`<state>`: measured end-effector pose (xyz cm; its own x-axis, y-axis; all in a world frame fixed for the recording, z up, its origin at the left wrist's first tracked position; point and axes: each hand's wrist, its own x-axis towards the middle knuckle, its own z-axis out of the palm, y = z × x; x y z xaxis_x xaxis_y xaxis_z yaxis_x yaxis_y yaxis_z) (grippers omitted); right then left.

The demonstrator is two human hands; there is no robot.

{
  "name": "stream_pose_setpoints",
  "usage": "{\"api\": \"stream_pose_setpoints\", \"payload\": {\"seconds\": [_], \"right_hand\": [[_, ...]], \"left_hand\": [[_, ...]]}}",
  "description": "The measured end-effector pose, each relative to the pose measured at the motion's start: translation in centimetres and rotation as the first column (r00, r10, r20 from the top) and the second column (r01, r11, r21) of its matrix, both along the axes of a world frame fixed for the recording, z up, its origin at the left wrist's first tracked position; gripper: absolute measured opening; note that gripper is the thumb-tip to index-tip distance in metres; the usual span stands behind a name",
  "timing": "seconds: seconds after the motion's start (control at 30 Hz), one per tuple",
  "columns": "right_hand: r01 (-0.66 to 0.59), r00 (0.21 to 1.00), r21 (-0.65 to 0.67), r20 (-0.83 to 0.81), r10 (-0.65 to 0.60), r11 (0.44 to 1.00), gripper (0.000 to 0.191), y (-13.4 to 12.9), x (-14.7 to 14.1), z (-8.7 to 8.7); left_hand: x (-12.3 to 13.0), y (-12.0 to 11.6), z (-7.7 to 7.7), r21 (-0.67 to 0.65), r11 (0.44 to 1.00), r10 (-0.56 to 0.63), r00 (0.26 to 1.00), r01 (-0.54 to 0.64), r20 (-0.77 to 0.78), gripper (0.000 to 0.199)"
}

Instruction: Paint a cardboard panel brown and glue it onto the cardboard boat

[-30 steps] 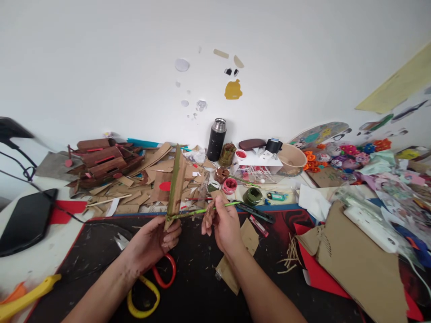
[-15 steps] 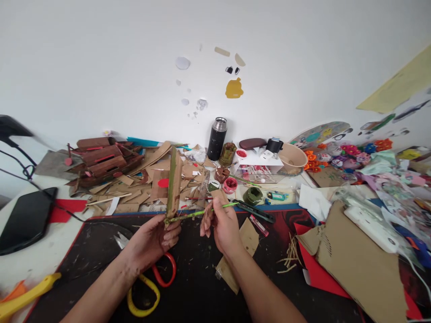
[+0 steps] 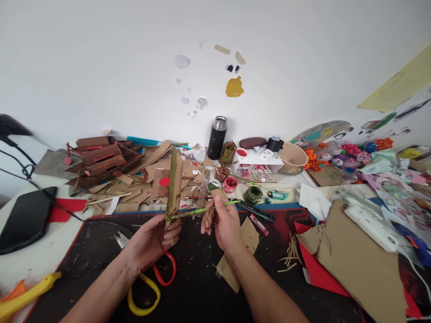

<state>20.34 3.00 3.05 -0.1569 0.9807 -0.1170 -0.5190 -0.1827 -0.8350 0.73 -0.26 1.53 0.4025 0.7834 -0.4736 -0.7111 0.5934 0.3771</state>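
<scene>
My left hand (image 3: 156, 237) grips the lower end of an upright cardboard strip (image 3: 175, 184), which has a green painted band along its left side. Between the fingers of my right hand (image 3: 224, 222) is a thin green brush (image 3: 229, 203), slanting slightly down to the left. Its tip touches the bottom of the strip, just above my left fingers. Scissors (image 3: 144, 296) with one yellow and one red handle lie beneath my left wrist. Beyond my right hand stand an open jar of green paint (image 3: 253, 194) and a jar of red paint (image 3: 230, 184).
Cardboard scraps (image 3: 134, 197) and a brown cardboard model (image 3: 104, 159) are at the back left. A black flask (image 3: 217, 139) stands by the wall. At the right lie a large cardboard piece (image 3: 367, 260) and a white glue gun (image 3: 370, 229). A phone (image 3: 27, 220) rests at the left.
The brush tip has shifted slightly up and left at the foot of the strip. Both hands keep their hold and have barely moved.
</scene>
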Motion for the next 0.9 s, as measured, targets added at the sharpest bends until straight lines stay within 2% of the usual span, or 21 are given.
{"api": "stream_pose_setpoints", "payload": {"seconds": [0.13,0.33,0.57,0.77,0.9], "right_hand": [[0.025,1.000,0.014,-0.003,-0.025,1.000,0.051,0.18,0.09,0.41],[-0.002,1.000,0.005,-0.005,0.002,1.000,0.051,-0.11,-0.02,-0.20],[0.047,0.999,0.023,-0.008,-0.047,0.999,0.052,0.22,0.15,0.63],[0.003,1.000,0.010,0.014,-0.003,1.000,0.052,-0.18,0.04,0.20],[0.042,0.999,0.021,0.003,-0.042,0.999,0.051,0.11,0.06,0.64]], "left_hand": [[-0.01,-0.01,0.01,0.003,1.000,0.004,1.000,-0.004,0.010,0.035],[-0.03,0.01,-0.09,0.010,1.000,-0.002,1.000,0.002,0.000,0.034],[-0.05,0.00,-0.34,0.029,1.000,-0.005,1.000,0.005,0.014,0.033],[-0.18,-0.11,-0.48,0.027,1.000,-0.002,1.000,0.002,0.003,0.034],[-0.11,-0.06,-0.45,0.046,0.999,-0.009,1.000,0.008,0.024,0.034]]}}
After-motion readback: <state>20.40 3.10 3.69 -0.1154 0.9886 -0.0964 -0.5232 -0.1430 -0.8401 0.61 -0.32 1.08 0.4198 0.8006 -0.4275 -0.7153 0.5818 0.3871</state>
